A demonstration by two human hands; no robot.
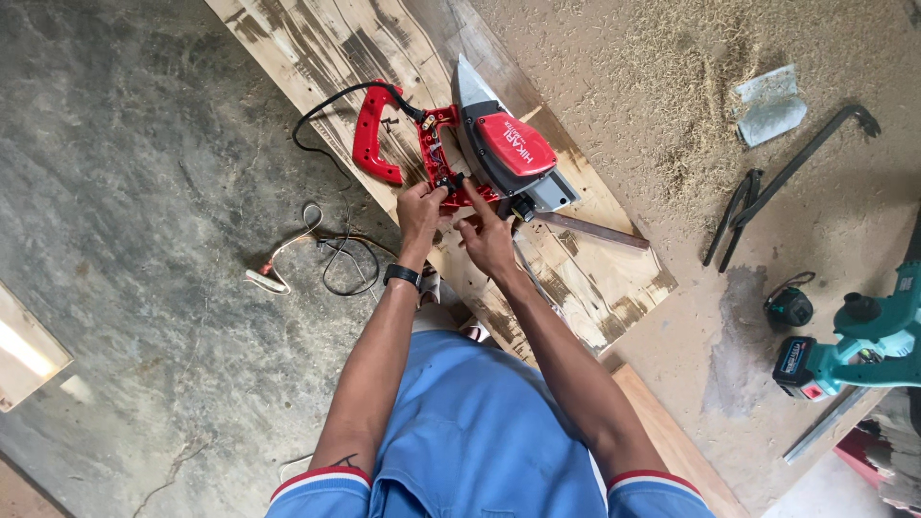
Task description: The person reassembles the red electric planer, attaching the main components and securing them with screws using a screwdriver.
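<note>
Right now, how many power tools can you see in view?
2. The red and grey power tool, opened up, lies on the wooden board under both hands. A teal cordless tool lies at the right edge, partly cut off. Others may be out of frame.

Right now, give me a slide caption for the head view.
Both hands, left and right, work on an opened red electric planer lying on a worn wooden board.

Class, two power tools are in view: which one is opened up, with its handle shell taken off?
The red planer on the plank, under both hands. Its loose handle half lies beside it; the teal cordless tool at right is whole.
</note>
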